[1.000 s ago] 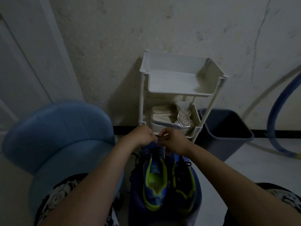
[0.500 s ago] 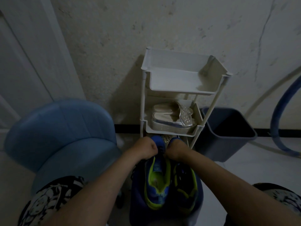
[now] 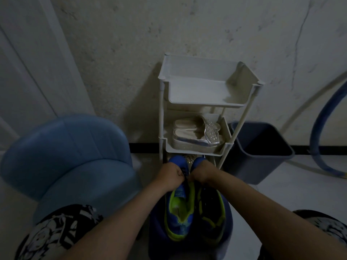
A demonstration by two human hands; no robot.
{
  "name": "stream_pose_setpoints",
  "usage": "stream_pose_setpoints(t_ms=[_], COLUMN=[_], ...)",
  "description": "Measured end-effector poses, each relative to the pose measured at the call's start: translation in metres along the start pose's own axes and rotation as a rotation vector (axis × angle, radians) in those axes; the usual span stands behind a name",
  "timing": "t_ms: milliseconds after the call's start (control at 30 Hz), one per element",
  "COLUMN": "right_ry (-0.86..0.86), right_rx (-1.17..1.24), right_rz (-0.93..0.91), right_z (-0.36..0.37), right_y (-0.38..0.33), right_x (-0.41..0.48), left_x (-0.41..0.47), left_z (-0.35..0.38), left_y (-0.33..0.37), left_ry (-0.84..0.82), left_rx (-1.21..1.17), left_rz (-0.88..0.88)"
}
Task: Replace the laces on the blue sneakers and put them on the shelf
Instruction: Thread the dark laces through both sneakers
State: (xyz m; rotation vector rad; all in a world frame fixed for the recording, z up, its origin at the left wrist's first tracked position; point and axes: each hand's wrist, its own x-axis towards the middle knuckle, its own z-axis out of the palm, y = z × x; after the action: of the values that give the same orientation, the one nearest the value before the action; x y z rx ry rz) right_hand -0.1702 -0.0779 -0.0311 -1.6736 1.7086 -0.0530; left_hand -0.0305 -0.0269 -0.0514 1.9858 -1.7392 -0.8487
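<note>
While the blue sneakers [image 3: 178, 212] lay side by side on a dark blue seat [image 3: 155, 239] between the person's knees, toes toward 12 o'clock, both hands worked on the sneaker at the 9 o'clock side of the pair. The left hand [image 3: 170, 173] and right hand [image 3: 201, 172] were closed into fists, knuckles almost touching, and each appeared to pinch the dark lace [image 3: 185, 172] where it crossed near the toe. This low, paired grip probably served to draw the lace snug through the front eyelets, with the seat keeping the shoe steady and within easy reach. The white shelf [image 3: 206, 105] stood at 12 o'clock just beyond the toes. Its top tier was bare, and silver sandals [image 3: 195, 136] filled the middle tier. A blue chair [image 3: 65, 152] stood at 9 o'clock and a dark bin [image 3: 262, 147] at 2 o'clock.

Compared with one second earlier, the hands had dropped from the level of the middle tier's rim onto the shoe, so that both blue toe caps showed beyond the knuckles. The sneakers themselves had not shifted.
</note>
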Motion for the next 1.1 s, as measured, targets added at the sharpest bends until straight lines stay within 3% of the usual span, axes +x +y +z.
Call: stream_pose_setpoints(t_ms=[300,400,767,933,1100], right_ry=[-0.043,-0.086,-0.054,0.146,0.164], right_rx=[0.013,-0.1,-0.197,0.036,0.295], right_rz=[-0.062,-0.105,-0.22,-0.16,-0.263], right_z=[0.0,0.001,-0.012,-0.036,-0.04], right_y=[0.002,0.007,0.008,0.013,0.009], right_x=[0.003,0.007,-0.001,0.001,-0.004], left_x=[-0.001,-0.001,0.001,0.007,0.006], left_z=[0.007,0.005,-0.012,-0.02,-0.019], left_y=[-0.006,-0.007,0.005,0.008,0.024], left_ry=[0.009,-0.013,-0.118,-0.121,-0.064], left_rx=[-0.139,-0.164,0.03,0.019,-0.015], left_rz=[-0.025,-0.012,0.011,-0.017,0.082])
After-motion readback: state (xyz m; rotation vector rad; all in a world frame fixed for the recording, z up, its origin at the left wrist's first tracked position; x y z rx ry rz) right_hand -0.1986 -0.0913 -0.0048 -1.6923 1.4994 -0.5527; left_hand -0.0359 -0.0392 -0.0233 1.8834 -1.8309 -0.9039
